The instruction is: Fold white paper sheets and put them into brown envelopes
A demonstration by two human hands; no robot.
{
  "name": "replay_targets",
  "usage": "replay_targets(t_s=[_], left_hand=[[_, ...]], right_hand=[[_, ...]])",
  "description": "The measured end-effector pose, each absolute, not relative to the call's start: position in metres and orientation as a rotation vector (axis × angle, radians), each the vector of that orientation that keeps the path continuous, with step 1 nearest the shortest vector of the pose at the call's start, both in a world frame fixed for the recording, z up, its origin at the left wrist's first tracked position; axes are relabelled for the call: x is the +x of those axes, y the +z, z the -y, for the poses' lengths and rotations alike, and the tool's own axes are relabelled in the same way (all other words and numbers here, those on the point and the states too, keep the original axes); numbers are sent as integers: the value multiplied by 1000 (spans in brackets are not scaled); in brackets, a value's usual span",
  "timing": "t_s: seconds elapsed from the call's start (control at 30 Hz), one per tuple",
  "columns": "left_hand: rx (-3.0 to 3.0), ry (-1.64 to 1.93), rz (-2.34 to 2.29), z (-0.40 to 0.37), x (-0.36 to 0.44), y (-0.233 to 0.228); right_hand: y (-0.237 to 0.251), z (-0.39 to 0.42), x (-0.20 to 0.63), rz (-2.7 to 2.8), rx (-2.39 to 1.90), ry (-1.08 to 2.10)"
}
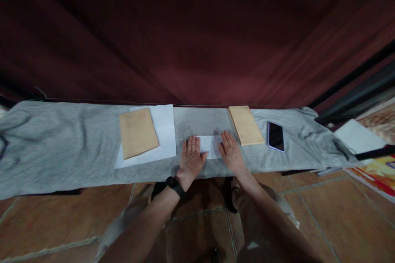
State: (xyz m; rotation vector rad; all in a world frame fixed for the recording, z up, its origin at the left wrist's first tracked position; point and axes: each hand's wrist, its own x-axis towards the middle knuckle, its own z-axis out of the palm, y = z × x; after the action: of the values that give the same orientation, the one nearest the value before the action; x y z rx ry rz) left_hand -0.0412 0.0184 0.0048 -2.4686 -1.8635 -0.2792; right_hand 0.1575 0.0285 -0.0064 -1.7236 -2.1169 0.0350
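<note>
A small white folded paper (211, 147) lies flat on the grey cloth in front of me. My left hand (191, 157) rests flat on its left end, fingers stretched out. On the right end my right hand (231, 152) presses down, fingers extended and pointing away from me. Both hands are open and partly cover the paper's ends. To the left, a brown envelope (138, 133) lies on larger white sheets of paper (166, 131). A stack of brown envelopes (246, 125) sits just beyond my right hand.
A phone (275, 136) with a dark screen lies right of the envelope stack. Grey cloth (77, 144) covers the long, narrow surface. Behind it hangs a dark red curtain (197, 49). White and colourful printed items (375, 170) are at the far right, above the tiled floor (324, 209).
</note>
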Motion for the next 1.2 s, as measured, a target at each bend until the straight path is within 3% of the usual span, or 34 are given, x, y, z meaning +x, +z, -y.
replay_targets(t_s=[0.27, 1.2], left_hand=[[-2513, -275, 1858, -19, -42, 8], [-2517, -104, 1903, -18, -46, 15]], right_hand=[[-2, -26, 132, 2307, -1636, 234], [-17, -25, 162, 2199, -1913, -54]])
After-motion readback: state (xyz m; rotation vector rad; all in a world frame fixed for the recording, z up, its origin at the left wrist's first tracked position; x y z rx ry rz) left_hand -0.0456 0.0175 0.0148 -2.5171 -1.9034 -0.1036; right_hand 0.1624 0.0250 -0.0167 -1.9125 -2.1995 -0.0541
